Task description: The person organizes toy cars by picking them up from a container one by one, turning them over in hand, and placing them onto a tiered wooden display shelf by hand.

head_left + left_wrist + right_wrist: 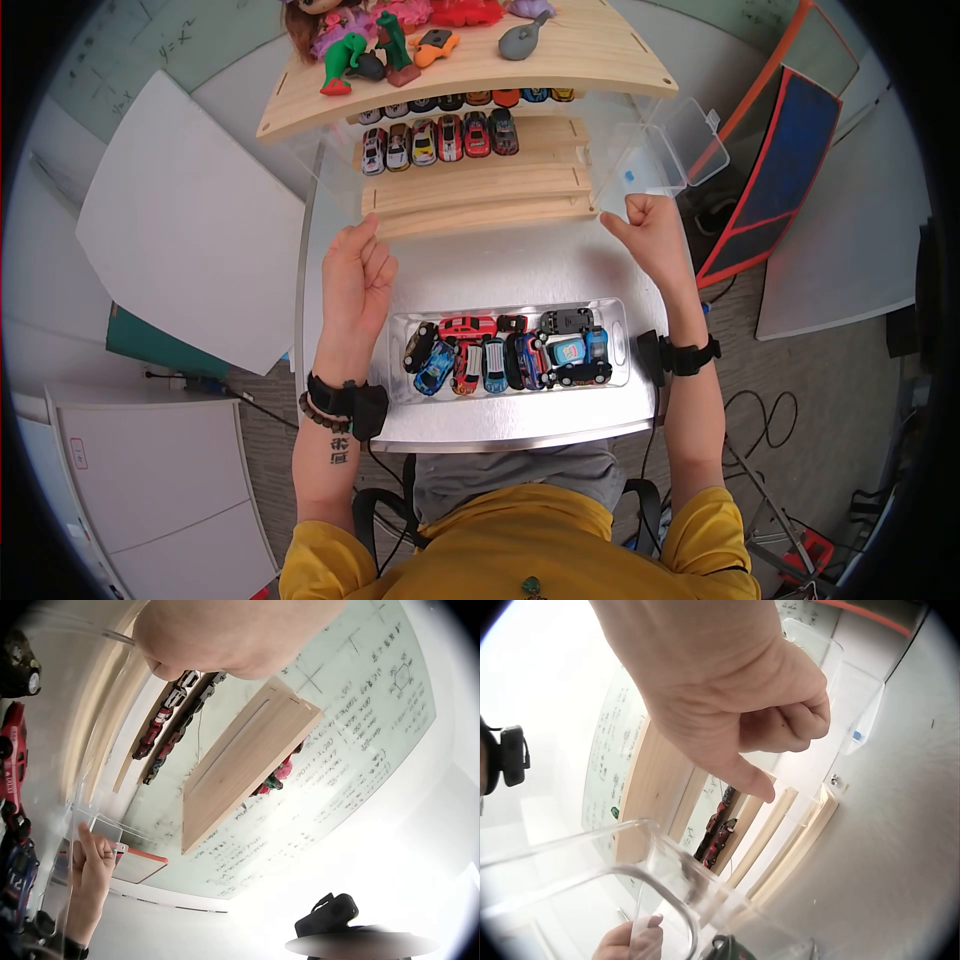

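Observation:
My left hand (358,275) hovers over the metal table near the left front corner of the wooden tiered rack (480,210), fingers curled in. Nothing shows in its grasp. My right hand (650,235) is at the rack's right front corner, its fingers folded into a fist and the thumb stretched out toward the rack. In the right wrist view that fist (787,724) looks empty. Between my forearms lies a clear plastic tray (398,390) filled with several toy cars (495,365). More toy cars (450,138) stand in a row on an upper step of the rack.
Above the rack, a wooden shelf (560,75) carries dolls and small figures, including a grey one (522,38). A clear plastic box (690,145) sits behind my right hand. White panels (185,225) flank the table (480,430), and a cable (770,420) lies on the floor.

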`<control>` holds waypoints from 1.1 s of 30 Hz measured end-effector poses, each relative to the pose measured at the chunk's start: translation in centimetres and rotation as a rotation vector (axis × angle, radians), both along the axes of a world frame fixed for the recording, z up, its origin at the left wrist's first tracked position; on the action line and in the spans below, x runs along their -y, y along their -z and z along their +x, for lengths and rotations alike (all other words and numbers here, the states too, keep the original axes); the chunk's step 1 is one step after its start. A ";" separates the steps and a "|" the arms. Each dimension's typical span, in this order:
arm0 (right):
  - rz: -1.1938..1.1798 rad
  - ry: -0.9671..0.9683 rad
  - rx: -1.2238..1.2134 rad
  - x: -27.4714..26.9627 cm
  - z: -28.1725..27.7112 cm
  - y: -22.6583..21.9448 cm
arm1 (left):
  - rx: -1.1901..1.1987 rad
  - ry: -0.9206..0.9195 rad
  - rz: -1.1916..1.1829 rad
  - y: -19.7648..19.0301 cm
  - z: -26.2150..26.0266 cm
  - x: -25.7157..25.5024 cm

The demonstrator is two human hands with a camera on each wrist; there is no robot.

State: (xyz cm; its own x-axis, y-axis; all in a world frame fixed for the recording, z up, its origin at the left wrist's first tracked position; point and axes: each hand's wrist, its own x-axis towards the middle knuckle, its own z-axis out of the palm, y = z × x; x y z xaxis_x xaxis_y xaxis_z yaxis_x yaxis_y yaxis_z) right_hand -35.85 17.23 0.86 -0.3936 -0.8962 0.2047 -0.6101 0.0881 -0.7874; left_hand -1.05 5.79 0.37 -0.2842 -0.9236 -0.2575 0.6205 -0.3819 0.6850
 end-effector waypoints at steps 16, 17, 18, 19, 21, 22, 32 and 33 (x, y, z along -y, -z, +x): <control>-0.042 -0.031 -0.025 0.4 -0.8 0.9 | 0.785 0.321 -0.758 -4.6 0.7 -2.1; -0.033 -0.019 -0.020 0.3 -0.8 0.8 | 0.789 0.326 -0.752 -5.7 0.9 -2.7; -0.026 -0.007 -0.016 0.3 -0.8 0.7 | 0.958 0.342 -0.981 -6.8 1.2 -3.3; -0.030 -0.009 -0.016 0.3 -0.8 0.7 | 1.123 0.357 -1.215 -7.5 1.4 -4.0; -0.038 -0.019 -0.018 0.3 -0.7 0.6 | 1.164 0.407 -1.259 -7.8 1.7 -5.4; -0.050 -0.033 -0.025 0.3 -0.7 0.5 | 1.204 0.449 -1.305 -8.0 1.8 -6.0; -0.091 -0.027 -0.028 0.2 -0.7 0.6 | 1.501 0.651 -1.392 -6.4 -0.1 -8.4; -0.097 -0.027 -0.014 0.2 -0.6 0.4 | 1.512 0.665 -1.396 -6.3 -0.1 -8.3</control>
